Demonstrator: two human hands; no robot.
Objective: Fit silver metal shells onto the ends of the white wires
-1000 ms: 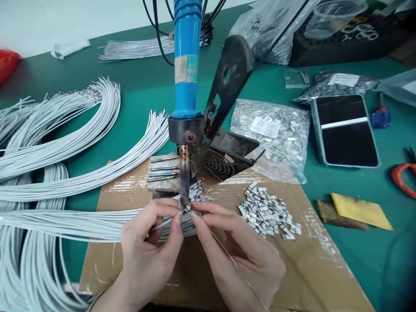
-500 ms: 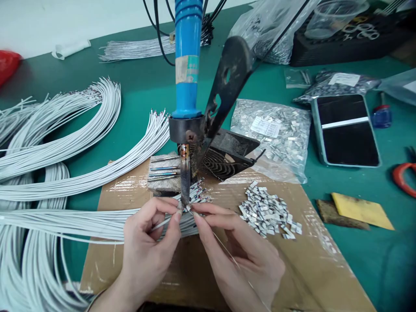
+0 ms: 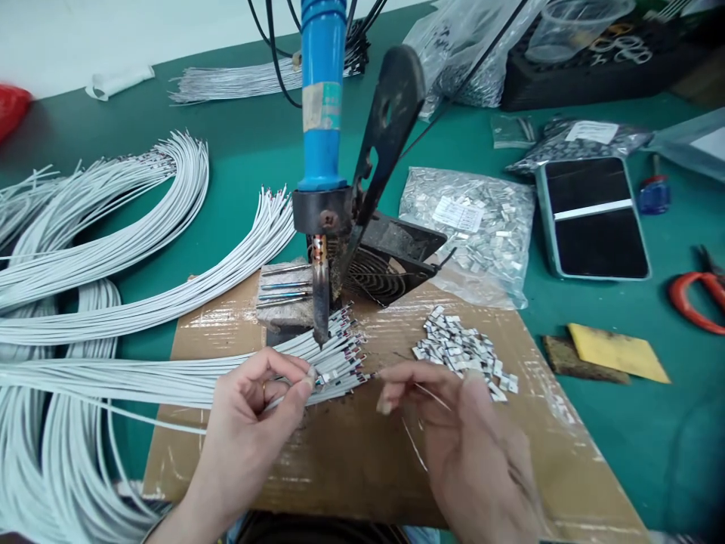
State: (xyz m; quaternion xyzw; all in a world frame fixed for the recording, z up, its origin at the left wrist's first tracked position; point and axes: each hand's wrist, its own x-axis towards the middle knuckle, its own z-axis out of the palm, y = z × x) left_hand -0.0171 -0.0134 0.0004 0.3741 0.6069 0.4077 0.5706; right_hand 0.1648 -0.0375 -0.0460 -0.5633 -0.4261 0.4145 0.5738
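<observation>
My left hand [image 3: 257, 419] pinches the end of a white wire [image 3: 170, 378] between thumb and forefinger, just below the tip of the blue-handled soldering iron [image 3: 321, 151] clamped upright in a black stand [image 3: 390, 128]. My right hand [image 3: 464, 446] sits to the right over the taped cardboard [image 3: 351, 468], fingers loosely curled around a thin strand of solder wire [image 3: 416, 446]. It lies close to a pile of small metal pieces [image 3: 461, 351]. The stripped ends of the wire bundle [image 3: 343, 355] rest between both hands.
Large bundles of white wires [image 3: 96, 249] fill the left of the green table. A bag of metal pieces [image 3: 476, 227], a phone [image 3: 592, 219], red pliers [image 3: 694, 295], a yellow sponge [image 3: 617, 355] and a blue screwdriver [image 3: 654, 193] lie at the right. Bags and a black tray [image 3: 594, 68] sit behind.
My right hand has drawn away from the iron tip, rightward and down, taking the solder strand along. My left hand has lowered its wire end slightly from the tip.
</observation>
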